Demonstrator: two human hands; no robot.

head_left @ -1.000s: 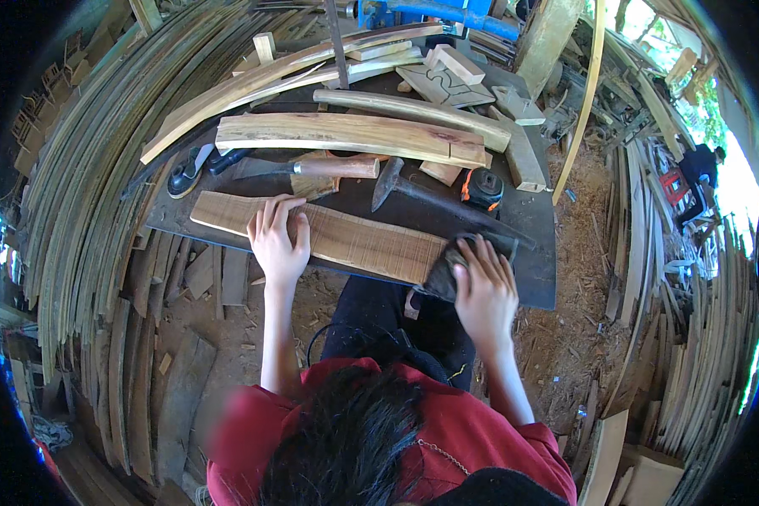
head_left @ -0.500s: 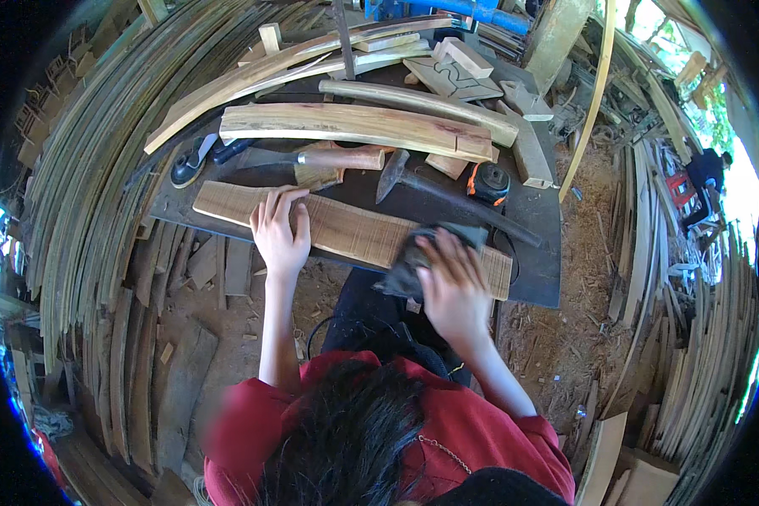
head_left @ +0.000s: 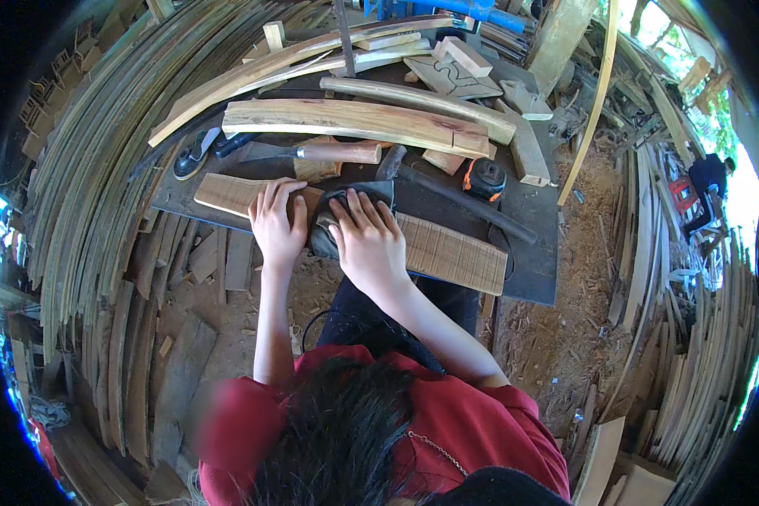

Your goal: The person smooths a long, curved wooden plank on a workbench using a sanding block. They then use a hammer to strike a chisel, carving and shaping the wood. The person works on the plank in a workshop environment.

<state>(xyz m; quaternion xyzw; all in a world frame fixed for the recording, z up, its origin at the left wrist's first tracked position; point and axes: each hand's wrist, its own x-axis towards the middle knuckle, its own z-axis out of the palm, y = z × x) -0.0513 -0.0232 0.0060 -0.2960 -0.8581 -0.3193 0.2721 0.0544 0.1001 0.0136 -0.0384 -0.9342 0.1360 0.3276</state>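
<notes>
A flat curved wooden board lies along the near edge of a dark workbench. My left hand presses flat on the board's left part, fingers spread. My right hand is pressed down on a dark sanding pad that rests on the board, right beside my left hand. The board's right half shows bare, with fine ridged grain.
On the bench behind the board lie a wood-handled hammer, a long dark tool, an orange-and-black tape measure, a dark power sander and thick curved wood pieces. Stacks of bent strips surround the bench. Another person stands far right.
My right hand has slid the sanding pad leftward along the board, from its right end to next to my left hand. The left hand has stayed in place.
</notes>
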